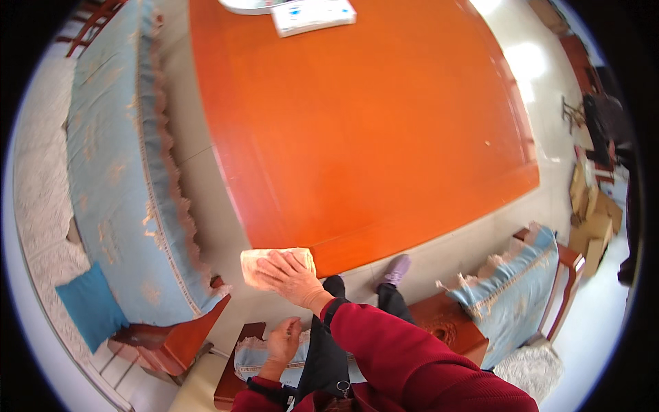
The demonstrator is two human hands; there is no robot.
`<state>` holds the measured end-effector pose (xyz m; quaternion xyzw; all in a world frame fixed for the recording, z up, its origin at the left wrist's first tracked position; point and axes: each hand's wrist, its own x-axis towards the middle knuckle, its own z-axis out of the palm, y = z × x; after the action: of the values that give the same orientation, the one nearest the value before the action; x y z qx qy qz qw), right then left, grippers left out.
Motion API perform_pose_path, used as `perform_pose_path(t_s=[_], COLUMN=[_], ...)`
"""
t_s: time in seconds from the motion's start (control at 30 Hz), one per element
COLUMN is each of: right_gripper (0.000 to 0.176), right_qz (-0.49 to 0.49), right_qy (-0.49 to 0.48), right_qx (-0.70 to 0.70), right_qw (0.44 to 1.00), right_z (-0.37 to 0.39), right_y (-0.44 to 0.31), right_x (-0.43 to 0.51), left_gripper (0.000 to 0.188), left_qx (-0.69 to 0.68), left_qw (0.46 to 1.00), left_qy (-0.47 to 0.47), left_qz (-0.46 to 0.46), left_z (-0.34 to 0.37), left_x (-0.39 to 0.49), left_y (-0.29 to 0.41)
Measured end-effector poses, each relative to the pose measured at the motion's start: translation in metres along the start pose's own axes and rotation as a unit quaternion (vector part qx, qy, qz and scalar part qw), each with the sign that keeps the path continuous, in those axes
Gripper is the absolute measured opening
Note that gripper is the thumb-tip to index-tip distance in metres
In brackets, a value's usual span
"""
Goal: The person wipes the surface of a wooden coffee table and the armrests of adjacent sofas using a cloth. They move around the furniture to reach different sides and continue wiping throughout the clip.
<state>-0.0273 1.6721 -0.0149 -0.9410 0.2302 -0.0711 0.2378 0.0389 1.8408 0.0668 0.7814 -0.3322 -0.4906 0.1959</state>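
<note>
My right hand [285, 275] lies flat on a folded pale cloth [249, 265], its fingers spread over the top. The cloth covers the near left corner of a glossy orange-brown wooden table [370, 134] and reaches past its edge. Lower down, my left hand [283, 342] hangs beside my dark trousers with bent fingers and nothing visible in it. It is above a wooden seat with a light blue cover [249, 360], apart from the table. A small pale speck [487, 143] shows on the right part of the tabletop.
On the table's far end sit a white tissue pack [314, 18] and part of a round white tray [247, 6]. A long sofa with a blue cover [110, 165] runs along the left. Another covered wooden seat [509, 283] stands at right, before cardboard boxes [592, 237].
</note>
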Motion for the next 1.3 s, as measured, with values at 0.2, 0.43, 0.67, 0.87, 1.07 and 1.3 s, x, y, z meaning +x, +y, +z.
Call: perform_pose_path(t_s=[0.2,0.43,0.67,0.87,1.07,1.3], right_gripper=[0.067,0.072,0.073,0.081,0.08,0.054], right_qz=[0.018,0.056,0.171,0.18,0.192,0.694], right_qy=[0.029,0.065,0.008,-0.039,0.045,-0.04], right_qx=[-0.057,-0.201,-0.292,-0.282,-0.36,0.007], right_qw=[0.998,0.976,0.941,0.942,0.912,0.719], right_z=[-0.034,-0.103,-0.185,-0.225,-0.275,-0.263], right_y=[0.066,0.198,0.331,0.435,0.559,0.675], right_x=[-0.088,-0.191,-0.29,-0.367,-0.455,-0.577], left_gripper=[0.015,0.017,0.02,0.02,0.024,0.023], left_qx=[0.002,-0.036,-0.07,-0.04,-0.16,-0.172], left_qw=[1.0,0.998,0.996,0.999,0.986,0.979], left_qy=[-0.031,-0.057,-0.047,0.009,0.038,0.058], left_qz=[0.002,0.006,0.016,-0.015,-0.025,-0.093], left_z=[0.02,0.055,0.074,0.124,0.232,0.274], left_x=[0.014,0.026,0.055,0.059,0.017,-0.034], left_y=[0.02,0.052,0.086,0.136,0.199,0.208])
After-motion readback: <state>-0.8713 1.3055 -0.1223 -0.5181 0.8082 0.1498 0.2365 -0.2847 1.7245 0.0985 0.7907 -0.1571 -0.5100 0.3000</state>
